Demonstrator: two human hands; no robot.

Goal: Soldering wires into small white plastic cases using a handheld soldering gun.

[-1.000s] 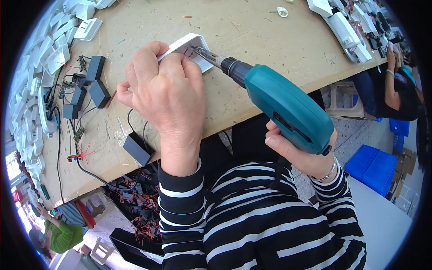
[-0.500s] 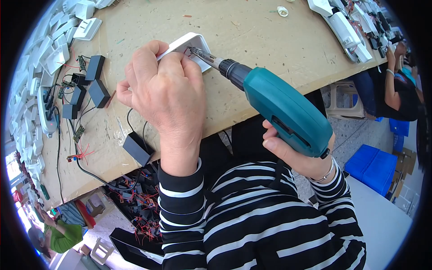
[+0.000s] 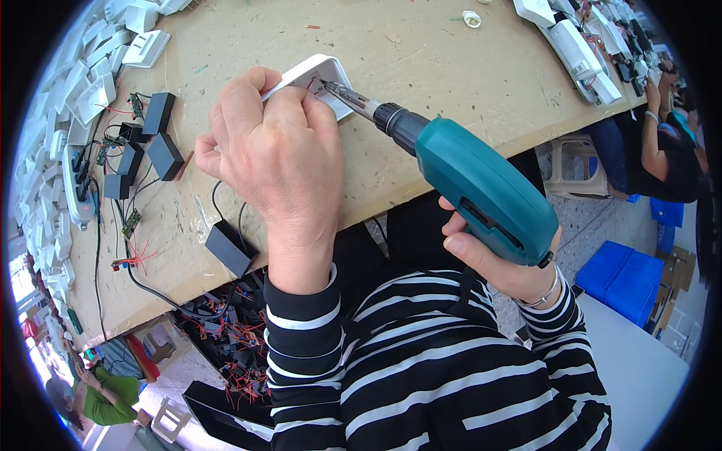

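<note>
White housing (image 3: pixel 341 80) over the table (image 3: pixel 421 52), left hand (image 3: pixel 278 143) curled tight on it, covering its near side; fingertips hidden. Teal power driver (image 3: pixel 489 192) in right hand (image 3: pixel 500 259), fingers wrapped, mostly behind the tool; bit reaches inside housing, tip contact unclear. Black boxes (image 3: pixel 165 156) left, heaped white shells (image 3: pixel 83 98) beyond, cut off by fisheye rim. Red-wired parts (image 3: pixel 237 357) below table edge, partly behind sleeve (image 3: pixel 301 323).
</note>
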